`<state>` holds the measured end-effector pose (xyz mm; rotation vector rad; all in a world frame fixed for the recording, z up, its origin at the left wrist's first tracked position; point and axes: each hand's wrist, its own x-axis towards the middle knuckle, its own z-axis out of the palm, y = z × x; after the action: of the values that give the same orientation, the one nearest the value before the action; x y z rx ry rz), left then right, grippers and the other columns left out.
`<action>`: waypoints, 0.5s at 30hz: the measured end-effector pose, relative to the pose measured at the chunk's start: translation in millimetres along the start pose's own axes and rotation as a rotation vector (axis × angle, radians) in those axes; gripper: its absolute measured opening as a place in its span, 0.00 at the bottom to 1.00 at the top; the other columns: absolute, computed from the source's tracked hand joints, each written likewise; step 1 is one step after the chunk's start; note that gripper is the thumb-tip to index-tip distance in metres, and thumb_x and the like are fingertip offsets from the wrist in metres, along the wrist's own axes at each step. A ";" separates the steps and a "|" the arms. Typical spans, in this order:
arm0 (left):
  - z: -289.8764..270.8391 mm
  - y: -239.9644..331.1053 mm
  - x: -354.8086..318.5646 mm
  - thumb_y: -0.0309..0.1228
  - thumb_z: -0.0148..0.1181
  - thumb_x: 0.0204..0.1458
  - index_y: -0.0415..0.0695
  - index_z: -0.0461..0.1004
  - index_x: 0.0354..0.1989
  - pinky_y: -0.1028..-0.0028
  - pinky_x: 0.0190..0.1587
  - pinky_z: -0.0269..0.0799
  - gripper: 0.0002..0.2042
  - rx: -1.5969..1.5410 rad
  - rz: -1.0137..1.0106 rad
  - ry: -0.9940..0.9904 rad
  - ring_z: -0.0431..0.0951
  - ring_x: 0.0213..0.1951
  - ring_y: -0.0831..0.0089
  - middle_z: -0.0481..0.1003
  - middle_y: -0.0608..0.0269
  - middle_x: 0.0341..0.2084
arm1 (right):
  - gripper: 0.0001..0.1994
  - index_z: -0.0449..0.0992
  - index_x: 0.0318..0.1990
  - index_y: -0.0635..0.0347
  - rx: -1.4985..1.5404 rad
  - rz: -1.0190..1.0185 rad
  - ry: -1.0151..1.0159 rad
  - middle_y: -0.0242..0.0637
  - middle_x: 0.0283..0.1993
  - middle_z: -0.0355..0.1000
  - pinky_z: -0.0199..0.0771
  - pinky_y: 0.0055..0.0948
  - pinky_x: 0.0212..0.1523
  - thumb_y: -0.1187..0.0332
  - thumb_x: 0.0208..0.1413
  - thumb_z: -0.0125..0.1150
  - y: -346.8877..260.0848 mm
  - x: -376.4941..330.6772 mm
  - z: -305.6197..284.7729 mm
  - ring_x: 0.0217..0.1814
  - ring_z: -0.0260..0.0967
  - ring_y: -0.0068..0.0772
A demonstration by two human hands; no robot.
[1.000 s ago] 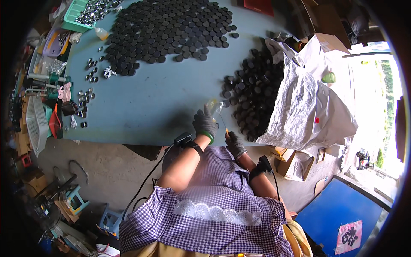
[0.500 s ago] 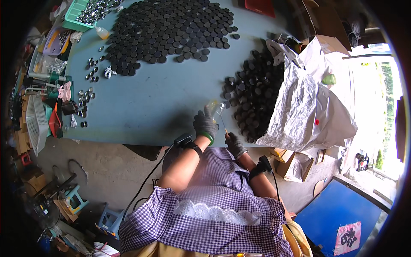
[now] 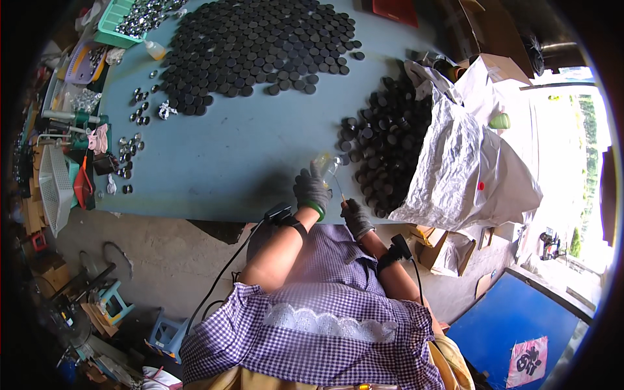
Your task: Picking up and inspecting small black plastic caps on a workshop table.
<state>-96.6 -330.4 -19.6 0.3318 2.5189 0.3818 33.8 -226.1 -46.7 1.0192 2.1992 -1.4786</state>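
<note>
My left hand [image 3: 312, 187], in a grey glove, is closed round a small clear bottle [image 3: 328, 172] with a yellowish tint, held tilted over the front of the table [image 3: 227, 156]. Its narrow end points up and right. My right hand [image 3: 355, 218], also gloved, grips a thin tool [image 3: 341, 190] with a light handle and a slender shaft. The shaft's tip reaches up to the bottle; whether it goes inside cannot be made out. Just right of the bottle lies a heap of round black caps [image 3: 387, 143], spilling from a white woven sack [image 3: 448, 162].
Many black discs [image 3: 247, 52] lie flat at the back. Small shiny metal pieces [image 3: 130, 148] line the left side, near a dropper bottle [image 3: 155, 50] and a green basket [image 3: 112, 32]. Cardboard boxes [image 3: 448, 250] stand below the table's right edge.
Hardly anything differs. My right hand and the thin tool have shifted very slightly up; my left hand and the bottle stay in place.
</note>
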 end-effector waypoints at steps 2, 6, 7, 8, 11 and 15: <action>-0.3 0.8 0.5 0.44 0.64 0.34 0.42 0.43 0.61 0.61 0.48 0.62 0.47 -0.001 -0.001 0.001 0.61 0.49 0.56 0.58 0.49 0.49 | 0.13 0.68 0.35 0.65 -0.068 -0.042 0.025 0.39 0.22 0.68 0.66 0.28 0.29 0.62 0.54 0.47 3.6 1.7 1.6 0.24 0.67 0.29; -1.3 -0.3 0.4 0.44 0.64 0.34 0.42 0.43 0.61 0.61 0.48 0.62 0.46 0.000 -0.013 -0.018 0.62 0.48 0.56 0.59 0.49 0.49 | 0.13 0.69 0.37 0.65 -0.014 0.005 -0.003 0.36 0.23 0.69 0.66 0.27 0.29 0.63 0.55 0.48 -5.9 -1.5 -4.0 0.25 0.67 0.27; -1.7 -0.2 0.3 0.44 0.64 0.34 0.42 0.43 0.61 0.61 0.48 0.62 0.46 0.001 -0.014 -0.014 0.62 0.48 0.56 0.59 0.49 0.48 | 0.13 0.69 0.39 0.65 0.083 0.010 -0.016 0.35 0.24 0.69 0.66 0.26 0.29 0.63 0.55 0.48 -5.1 -3.3 -4.1 0.25 0.66 0.25; -1.4 -0.2 0.4 0.44 0.64 0.34 0.42 0.43 0.61 0.61 0.48 0.62 0.46 0.000 -0.015 -0.013 0.62 0.48 0.56 0.59 0.49 0.48 | 0.13 0.69 0.41 0.64 0.179 0.015 -0.028 0.33 0.25 0.69 0.66 0.24 0.28 0.63 0.55 0.48 -4.2 -5.3 -4.4 0.25 0.66 0.23; -0.1 0.3 1.5 0.44 0.64 0.34 0.42 0.44 0.61 0.61 0.48 0.62 0.46 0.011 -0.004 -0.012 0.62 0.48 0.56 0.59 0.49 0.48 | 0.14 0.69 0.45 0.64 0.389 0.017 -0.093 0.32 0.27 0.69 0.65 0.22 0.27 0.64 0.55 0.49 10.6 -4.4 -6.4 0.26 0.65 0.20; 0.2 -1.8 0.6 0.45 0.63 0.34 0.42 0.44 0.61 0.61 0.48 0.62 0.46 0.024 0.012 -0.006 0.62 0.48 0.55 0.59 0.49 0.49 | 0.14 0.68 0.45 0.64 0.372 0.155 -0.116 0.32 0.26 0.69 0.64 0.20 0.26 0.64 0.55 0.49 0.4 -7.2 -10.3 0.25 0.65 0.18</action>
<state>-97.3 -331.9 -20.7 0.3574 2.5183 0.3558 40.5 -219.6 -38.3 1.1513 1.7601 -1.8624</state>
